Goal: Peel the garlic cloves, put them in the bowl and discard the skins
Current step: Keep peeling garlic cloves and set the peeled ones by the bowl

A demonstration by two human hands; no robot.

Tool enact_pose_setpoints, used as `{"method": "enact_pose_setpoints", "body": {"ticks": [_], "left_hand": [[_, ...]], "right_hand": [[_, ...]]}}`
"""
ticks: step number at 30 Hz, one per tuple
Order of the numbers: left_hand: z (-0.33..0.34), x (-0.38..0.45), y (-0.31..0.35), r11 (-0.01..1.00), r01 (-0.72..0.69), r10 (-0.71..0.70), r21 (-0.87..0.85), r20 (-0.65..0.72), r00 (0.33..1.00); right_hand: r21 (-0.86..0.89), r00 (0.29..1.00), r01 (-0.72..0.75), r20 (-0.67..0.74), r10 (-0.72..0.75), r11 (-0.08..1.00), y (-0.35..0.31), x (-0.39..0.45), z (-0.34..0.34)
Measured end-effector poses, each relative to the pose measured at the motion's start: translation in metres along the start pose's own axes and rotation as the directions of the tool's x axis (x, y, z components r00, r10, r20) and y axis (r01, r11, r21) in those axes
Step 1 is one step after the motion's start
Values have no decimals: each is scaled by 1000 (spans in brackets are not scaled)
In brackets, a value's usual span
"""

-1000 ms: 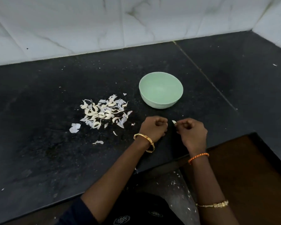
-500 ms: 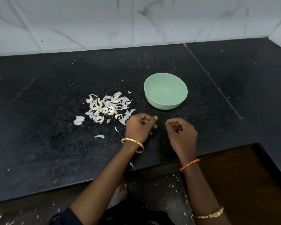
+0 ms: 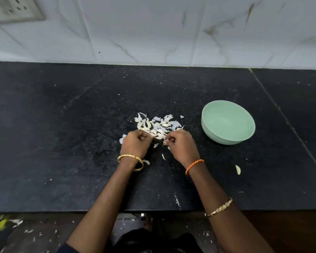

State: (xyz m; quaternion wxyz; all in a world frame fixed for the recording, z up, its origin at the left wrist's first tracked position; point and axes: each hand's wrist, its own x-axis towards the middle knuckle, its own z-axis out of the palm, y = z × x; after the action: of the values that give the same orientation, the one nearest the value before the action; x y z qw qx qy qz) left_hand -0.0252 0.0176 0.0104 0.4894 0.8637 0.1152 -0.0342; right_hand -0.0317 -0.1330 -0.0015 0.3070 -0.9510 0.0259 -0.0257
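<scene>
A pile of pale garlic skins (image 3: 158, 125) lies on the black counter (image 3: 62, 143). My left hand (image 3: 136, 142) is curled at the pile's near left edge and pinches skins with its fingertips. My right hand (image 3: 183, 144) is curled at the near right edge and pinches a small pale piece of skin. The mint green bowl (image 3: 244, 137) stands to the right of the pile, and no clove shows inside it. One peeled garlic clove (image 3: 237, 169) lies alone on the counter, below the bowl and to the right of my right forearm.
Loose skin scraps (image 3: 163, 157) lie between my wrists. A white marble-tiled wall (image 3: 153, 30) backs the counter, with a switch plate (image 3: 13, 11) at the top left. The counter's front edge (image 3: 44, 211) runs below my forearms, over a littered floor.
Both hands have moved from beside the bowl to the near edge of the skin pile. The view has shifted, and a peeled clove now shows on the counter at the right.
</scene>
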Motion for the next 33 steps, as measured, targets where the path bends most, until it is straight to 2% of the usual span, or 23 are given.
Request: {"method": "enact_pose_setpoints", "body": {"ticks": [10, 14, 18, 29, 31, 33], "left_hand": [[-3, 17, 0, 994, -75, 66, 74, 117, 991], [-4, 30, 5, 996, -64, 57, 69, 92, 994], [-3, 44, 9, 994, -75, 69, 80, 75, 995], [0, 63, 5, 997, -51, 47, 50, 67, 997], [-1, 66, 6, 997, -69, 65, 40, 88, 994], [-2, 66, 10, 997, -80, 79, 8, 128, 989]], "right_hand": [[-1, 1000, 17, -18, -17, 1000, 0, 5, 5], [54, 1000, 13, 7, -14, 998, -3, 6, 1], [138, 996, 39, -86, -28, 990, -15, 22, -7], [-36, 995, -40, 89, 44, 999, -29, 48, 1], [31, 989, -97, 119, 93, 995, -30, 49, -2], [183, 981, -169, 122, 148, 969, -27, 48, -6]]}}
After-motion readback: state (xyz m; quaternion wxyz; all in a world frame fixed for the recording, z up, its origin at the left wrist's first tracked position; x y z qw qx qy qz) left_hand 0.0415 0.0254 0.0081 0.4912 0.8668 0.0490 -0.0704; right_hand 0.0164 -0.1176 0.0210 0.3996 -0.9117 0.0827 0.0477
